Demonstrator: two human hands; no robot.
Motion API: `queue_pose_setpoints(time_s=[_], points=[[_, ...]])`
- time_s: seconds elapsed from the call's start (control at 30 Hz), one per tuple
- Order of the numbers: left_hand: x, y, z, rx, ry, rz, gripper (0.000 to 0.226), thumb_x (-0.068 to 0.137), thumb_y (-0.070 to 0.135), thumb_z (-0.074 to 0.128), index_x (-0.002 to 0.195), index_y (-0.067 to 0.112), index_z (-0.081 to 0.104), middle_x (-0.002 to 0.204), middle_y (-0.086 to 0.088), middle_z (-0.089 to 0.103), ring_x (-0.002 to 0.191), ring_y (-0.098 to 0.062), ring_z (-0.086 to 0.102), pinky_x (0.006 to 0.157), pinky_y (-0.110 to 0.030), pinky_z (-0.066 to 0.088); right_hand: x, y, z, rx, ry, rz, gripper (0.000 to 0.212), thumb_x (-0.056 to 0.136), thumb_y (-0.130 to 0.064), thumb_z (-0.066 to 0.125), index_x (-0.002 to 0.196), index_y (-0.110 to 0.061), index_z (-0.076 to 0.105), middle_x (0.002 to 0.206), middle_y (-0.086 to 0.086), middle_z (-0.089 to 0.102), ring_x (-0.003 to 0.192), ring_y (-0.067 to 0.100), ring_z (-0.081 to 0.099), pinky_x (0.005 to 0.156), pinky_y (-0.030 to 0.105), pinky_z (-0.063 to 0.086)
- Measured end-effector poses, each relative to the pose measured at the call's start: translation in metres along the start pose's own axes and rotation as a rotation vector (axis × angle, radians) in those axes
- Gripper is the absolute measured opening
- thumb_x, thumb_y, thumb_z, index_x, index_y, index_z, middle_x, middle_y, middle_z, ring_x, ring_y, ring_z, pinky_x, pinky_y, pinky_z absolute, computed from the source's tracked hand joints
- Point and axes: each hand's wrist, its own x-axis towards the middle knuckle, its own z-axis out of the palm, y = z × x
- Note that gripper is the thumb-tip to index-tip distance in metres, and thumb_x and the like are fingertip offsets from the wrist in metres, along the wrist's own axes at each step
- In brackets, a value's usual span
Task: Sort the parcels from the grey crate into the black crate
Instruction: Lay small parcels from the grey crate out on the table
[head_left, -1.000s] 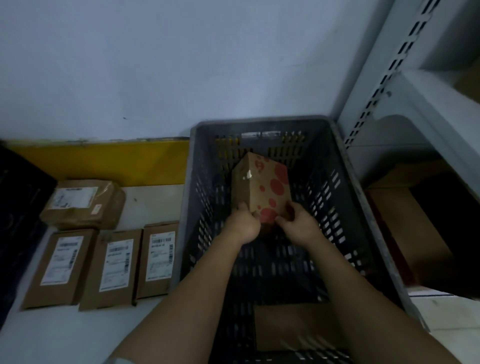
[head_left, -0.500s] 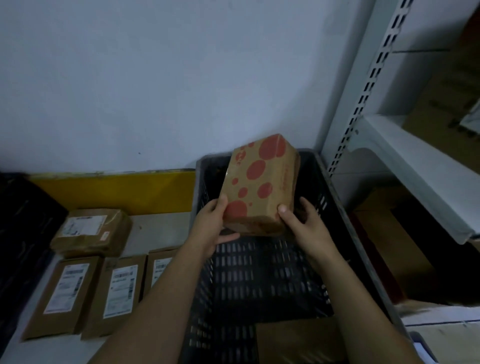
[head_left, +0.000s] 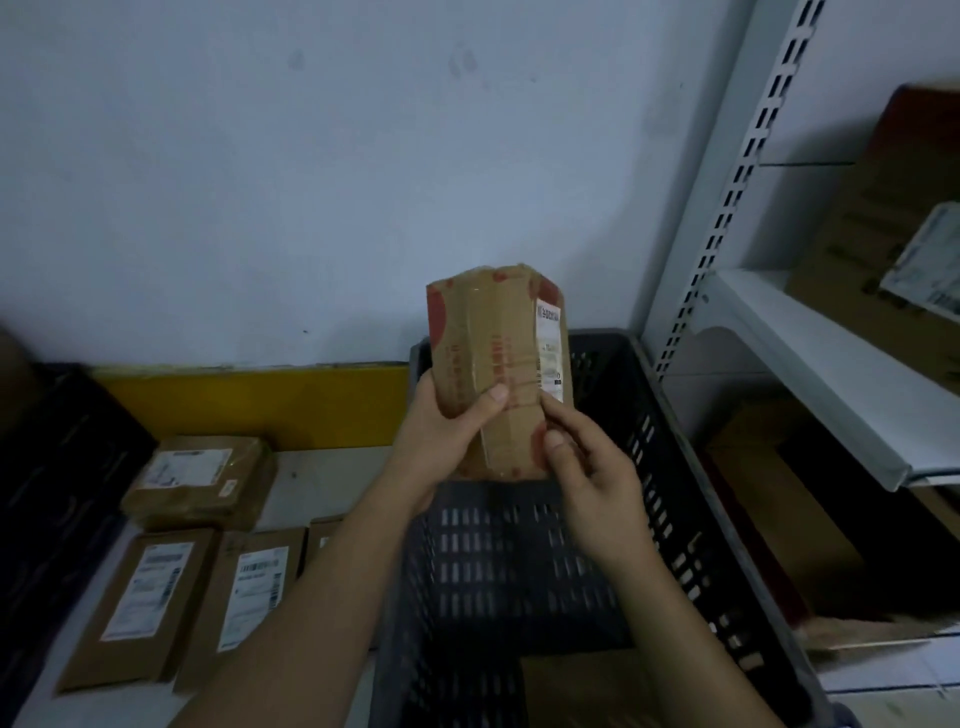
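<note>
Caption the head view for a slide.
Both hands, left and right, hold a red-spotted parcel upright above the grey crate.

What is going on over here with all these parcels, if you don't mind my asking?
A person is sorting parcels. Both hands, left hand and right hand, hold a brown red-spotted parcel upright above the grey crate, its taped side and label facing them. Another parcel lies in the crate. Four labelled parcels lie on the surface to the left.

Both bare forearms reach up from the bottom edge to mid-frame. Left hand clamps the parcel, thumb across its front; right hand pinches its lower right edge.
</note>
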Motion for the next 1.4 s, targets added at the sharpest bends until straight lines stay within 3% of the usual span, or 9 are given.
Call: queue_pose_setpoints(time_s=[0.1, 0.23, 0.4, 0.53, 0.77, 0.87, 1.0, 1.2, 1.4], points=[[-0.007, -0.003, -0.014, -0.093, 0.013, -0.014, 0.096, 0.071, 0.074, 0.085, 0.152, 0.037, 0.047, 0.139, 0.013, 0.066, 0.125, -0.014, 0.067, 0.097, -0.046, 0.062, 0.007, -0.007, -0.008, -0.054, 0.125, 0.007, 0.034, 0.111, -0.028, 0.060, 0.144, -0.025, 0.066, 0.141, -0.011, 0.069, 0.132, 0.006, 0.063, 0.110, 0.037, 0.057], [-0.019, 0.001, -0.024, -0.218, -0.021, -0.017, 0.085, 0.078, 0.065, 0.081, 0.150, 0.032, 0.049, 0.138, 0.005, 0.070, 0.122, -0.017, 0.071, 0.099, -0.051, 0.061, 0.013, -0.015, -0.011, -0.256, 0.103, 0.231, 0.088, 0.091, -0.061, 0.077, 0.165, -0.032, 0.040, 0.160, -0.013, 0.049, 0.138, 0.004, 0.052, 0.116, 0.035, 0.046], [-0.028, 0.002, -0.056, -0.176, -0.038, 0.023, 0.087, 0.083, 0.061, 0.078, 0.158, 0.050, 0.034, 0.152, 0.007, 0.059, 0.135, -0.019, 0.062, 0.108, -0.057, 0.054, -0.001, -0.028, 0.007, -0.074, -0.047, 0.144, 0.044, 0.106, -0.038, 0.067, 0.149, -0.037, 0.057, 0.132, -0.019, 0.074, 0.119, 0.001, 0.071, 0.107, 0.035, 0.058], [-0.047, 0.017, -0.096, -0.003, -0.006, 0.134, 0.064, 0.093, 0.063, 0.065, 0.152, 0.043, 0.050, 0.144, 0.018, 0.063, 0.134, -0.009, 0.059, 0.112, -0.050, 0.052, -0.008, -0.040, 0.031, -0.121, -0.028, 0.078, 0.040, 0.112, -0.029, 0.059, 0.151, -0.036, 0.057, 0.131, -0.015, 0.075, 0.118, 0.007, 0.073, 0.102, 0.044, 0.061], [-0.100, 0.001, -0.210, 0.049, 0.202, 0.041, 0.073, 0.084, 0.073, 0.072, 0.144, 0.041, 0.047, 0.135, 0.014, 0.064, 0.113, -0.009, 0.067, 0.087, -0.033, 0.060, -0.033, -0.063, 0.132, -0.294, -0.175, -0.012, 0.044, 0.112, -0.024, 0.057, 0.153, -0.042, 0.057, 0.131, -0.029, 0.071, 0.122, -0.006, 0.066, 0.098, 0.022, 0.057], [-0.119, -0.028, -0.274, 0.030, 0.381, -0.034, 0.093, 0.088, 0.061, 0.078, 0.162, 0.039, 0.027, 0.142, 0.008, 0.056, 0.114, -0.015, 0.066, 0.085, -0.035, 0.062, -0.047, -0.056, 0.181, -0.413, -0.318, -0.005, 0.042, 0.112, -0.024, 0.057, 0.148, -0.046, 0.060, 0.126, -0.037, 0.067, 0.120, -0.010, 0.063, 0.096, 0.014, 0.050], [-0.146, -0.083, -0.337, 0.250, 0.314, -0.259, 0.062, 0.077, 0.065, 0.082, 0.125, 0.031, 0.062, 0.127, 0.000, 0.074, 0.102, -0.020, 0.074, 0.089, -0.047, 0.065, -0.055, -0.029, 0.232, -0.554, -0.501, 0.064, 0.038, 0.112, -0.022, 0.058, 0.147, -0.035, 0.065, 0.131, -0.016, 0.070, 0.124, 0.012, 0.064, 0.101, 0.035, 0.052], [-0.201, -0.158, -0.378, 0.317, 0.087, -0.590, 0.045, 0.098, 0.056, 0.068, 0.128, 0.022, 0.068, 0.106, -0.003, 0.077, 0.084, -0.021, 0.076, 0.060, -0.029, 0.062, -0.086, 0.023, 0.289, -0.721, -0.811, 0.191, 0.031, 0.110, -0.019, 0.059, 0.137, -0.027, 0.074, 0.120, -0.013, 0.072, 0.110, 0.013, 0.068, 0.083, 0.007, 0.050], [-0.232, -0.214, -0.393, 0.477, 0.005, -0.845, 0.055, 0.099, 0.067, 0.057, 0.128, 0.020, 0.062, 0.105, -0.009, 0.076, 0.088, -0.030, 0.078, 0.075, -0.040, 0.066, -0.127, 0.074, 0.333, -0.815, -1.003, 0.342, 0.033, 0.112, -0.018, 0.050, 0.134, -0.029, 0.073, 0.124, 0.001, 0.077, 0.112, 0.026, 0.072, 0.099, 0.045, 0.061]])
